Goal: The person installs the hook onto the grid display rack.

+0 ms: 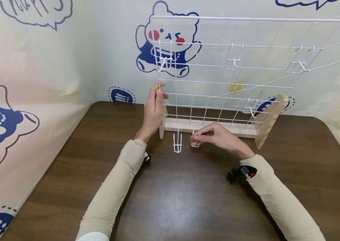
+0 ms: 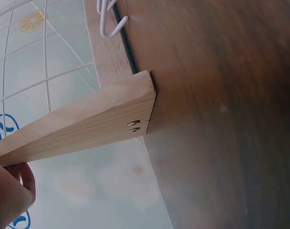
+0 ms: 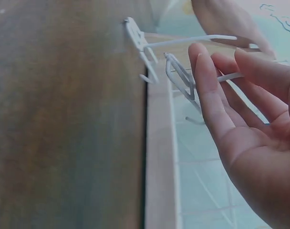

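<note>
A white wire grid rack [image 1: 248,18] on a wooden stand stands at the back of the table. My left hand [image 1: 153,107] grips the top of the stand's left wooden side piece [image 2: 88,121]. Between thumb and fingers, my right hand [image 1: 218,135] pinches a white wire hook [image 3: 183,78], its frame just in front of the stand's crossbar [image 1: 185,125]. Immediately left of it, a second white hook [image 1: 177,147] is on the table, prong pointing up, touched by neither hand.
Several white hooks hang on the grid, including one at upper left [image 1: 164,63], one at upper middle [image 1: 233,62] and one at lower right [image 1: 250,111]. The right wooden side piece [image 1: 270,120] stands beyond my right hand. A printed cloth [image 1: 97,60] hangs behind the brown table [image 1: 170,201].
</note>
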